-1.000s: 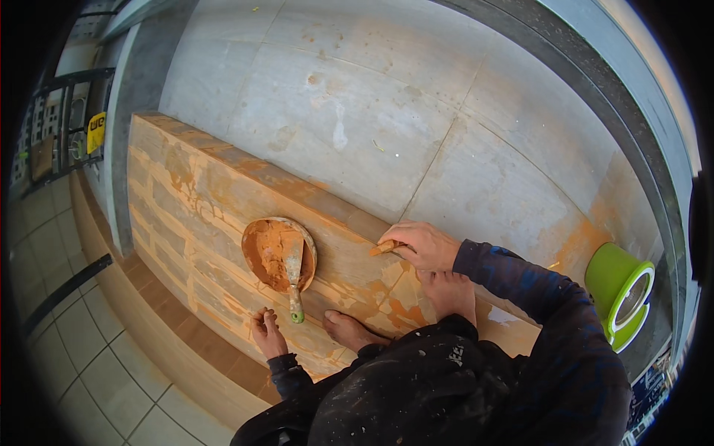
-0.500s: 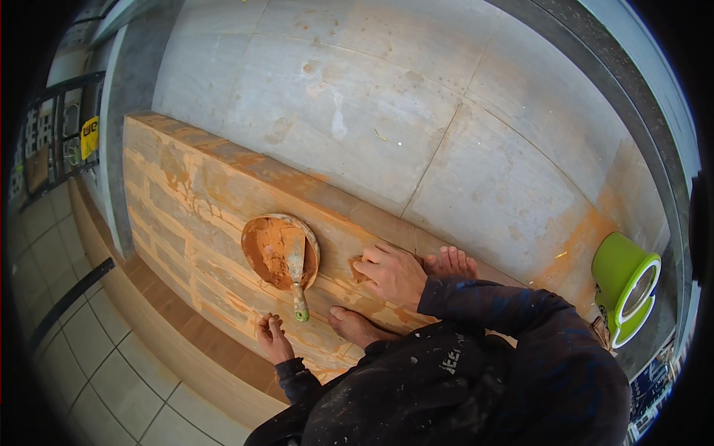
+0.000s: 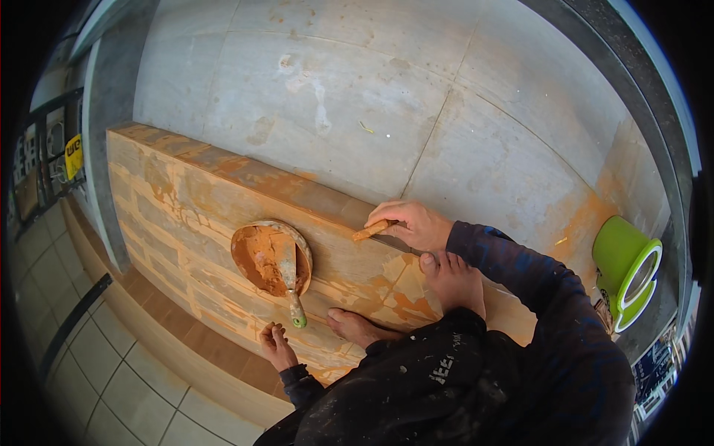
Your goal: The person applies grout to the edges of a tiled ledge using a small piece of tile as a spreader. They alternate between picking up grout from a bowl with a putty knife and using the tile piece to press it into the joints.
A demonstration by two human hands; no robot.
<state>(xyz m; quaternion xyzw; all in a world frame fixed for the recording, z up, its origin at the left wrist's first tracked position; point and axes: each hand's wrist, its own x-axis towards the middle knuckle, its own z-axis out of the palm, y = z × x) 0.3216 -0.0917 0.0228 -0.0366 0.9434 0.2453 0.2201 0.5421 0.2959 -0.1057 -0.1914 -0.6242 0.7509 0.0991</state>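
Observation:
My right hand (image 3: 413, 221) grips a small orange-smeared piece (image 3: 368, 232), perhaps a float or rubber spreader, above the edge of the wood-look tiled step (image 3: 171, 215). A round bowl (image 3: 249, 249) of orange paste sits on the step to the left, with a metal putty knife (image 3: 288, 267) lying in it, its green-tipped handle over the rim. My left hand (image 3: 277, 343) is low, below the bowl, with curled fingers; what they hold, if anything, is unclear. My bare feet rest on the step, which is streaked with orange.
A stained grey tiled floor (image 3: 335, 89) lies beyond the step. A green bucket (image 3: 613, 256) stands at the right by a dark frame. At the left are a grey post (image 3: 100, 156), black railing with a yellow tag (image 3: 73, 156), and a lower white tiled floor (image 3: 141, 386).
My right hand moved down and left onto the step half a second ago, then back up and right to the edge, still holding the piece. My left hand shifted slightly.

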